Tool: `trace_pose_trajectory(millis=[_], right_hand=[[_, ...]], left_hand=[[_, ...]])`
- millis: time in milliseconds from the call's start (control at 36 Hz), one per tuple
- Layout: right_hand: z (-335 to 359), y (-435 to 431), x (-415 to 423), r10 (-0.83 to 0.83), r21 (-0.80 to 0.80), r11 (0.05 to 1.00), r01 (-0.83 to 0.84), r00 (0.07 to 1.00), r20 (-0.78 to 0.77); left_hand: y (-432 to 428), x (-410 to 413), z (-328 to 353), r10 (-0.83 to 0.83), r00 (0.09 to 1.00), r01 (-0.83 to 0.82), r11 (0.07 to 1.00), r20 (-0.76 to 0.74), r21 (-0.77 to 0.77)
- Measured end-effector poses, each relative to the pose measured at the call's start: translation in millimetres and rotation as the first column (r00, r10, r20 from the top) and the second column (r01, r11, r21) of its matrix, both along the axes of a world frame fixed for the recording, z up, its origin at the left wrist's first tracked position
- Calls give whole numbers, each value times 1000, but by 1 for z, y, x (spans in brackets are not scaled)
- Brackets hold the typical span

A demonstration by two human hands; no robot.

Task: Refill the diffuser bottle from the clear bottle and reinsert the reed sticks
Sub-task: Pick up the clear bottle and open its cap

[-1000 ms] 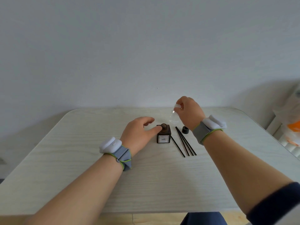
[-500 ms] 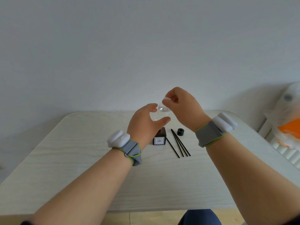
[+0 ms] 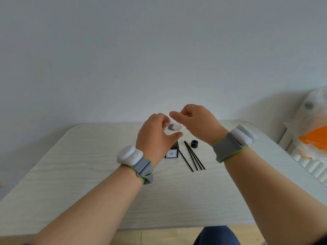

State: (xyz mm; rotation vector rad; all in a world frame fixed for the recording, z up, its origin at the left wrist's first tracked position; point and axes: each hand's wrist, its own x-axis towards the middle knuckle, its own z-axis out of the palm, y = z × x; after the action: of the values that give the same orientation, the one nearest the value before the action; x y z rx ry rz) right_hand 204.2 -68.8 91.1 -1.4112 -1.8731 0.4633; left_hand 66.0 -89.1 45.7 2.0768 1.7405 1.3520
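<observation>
We hold the clear bottle (image 3: pixel 172 126) above the desk (image 3: pixel 88 165), left hand (image 3: pixel 155 138) grasping its body, right hand (image 3: pixel 192 121) pinching at its top. The diffuser bottle (image 3: pixel 172 152) sits half hidden below, reed sticks (image 3: pixel 192 157) beside it. A slipping grip could spill liquid or tip the diffuser.
</observation>
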Motion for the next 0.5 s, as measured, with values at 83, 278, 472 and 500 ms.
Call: trace_pose_trajectory(millis=[83,278,472,500], right_hand=[[2,-3,0,10,-10,1000,-10,1000,30],[3,-5,-1,38,-48,998,-32,992,123],[4,-8,2,100,-64,994,-92,988,120],[4,-9,3,113,-67,992,-106,987,116]], left_hand=[[-1,2,0,-1,1000,1,1000,6,-11],[-2,2,1,-30,997,39,992,77,-117],[-4,-2,7,-71,975,118,968,212,-220],[-4,-3,6,-74,971,125,967,226,-224]])
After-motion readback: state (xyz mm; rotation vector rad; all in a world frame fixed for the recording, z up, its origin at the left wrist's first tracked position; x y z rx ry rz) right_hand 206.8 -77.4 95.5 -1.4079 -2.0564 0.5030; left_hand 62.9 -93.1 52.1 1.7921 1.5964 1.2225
